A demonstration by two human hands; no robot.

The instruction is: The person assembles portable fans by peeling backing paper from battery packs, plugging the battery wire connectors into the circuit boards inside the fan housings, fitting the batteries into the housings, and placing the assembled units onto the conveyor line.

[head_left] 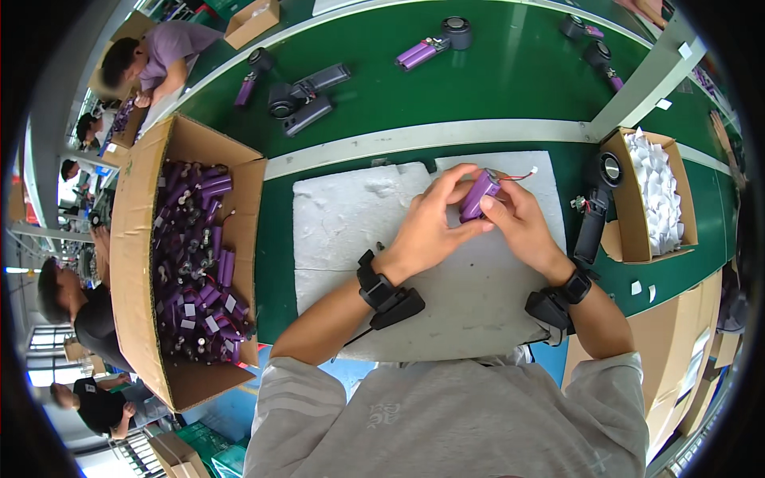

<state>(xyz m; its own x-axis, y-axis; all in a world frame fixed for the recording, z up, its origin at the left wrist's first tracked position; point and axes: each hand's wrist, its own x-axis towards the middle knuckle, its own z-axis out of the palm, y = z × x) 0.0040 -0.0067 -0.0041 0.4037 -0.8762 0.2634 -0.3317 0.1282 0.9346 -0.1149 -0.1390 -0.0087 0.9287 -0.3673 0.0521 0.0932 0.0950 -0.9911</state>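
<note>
Between both hands I hold a purple battery pack [478, 196], tilted, above a white foam sheet [343, 209]. A thin red and black lead with a small white plug [534, 170] sticks out from its upper end to the right. My left hand [430, 219] curls round the pack from the left, fingers behind its top. From the right, my right hand [522, 219] presses its thumb on the pack's lower side. Part of the pack is hidden by the fingers. Each wrist wears a black strap with a dark device on it.
At left stands a cardboard box [259, 199] of purple battery packs. A smaller box [611, 147] with white paper pieces [657, 195] sits at right, beside a dark handheld device [591, 223]. Beyond a pale rail [446, 134], opened devices [307, 95] lie on the green table. Other people work at left.
</note>
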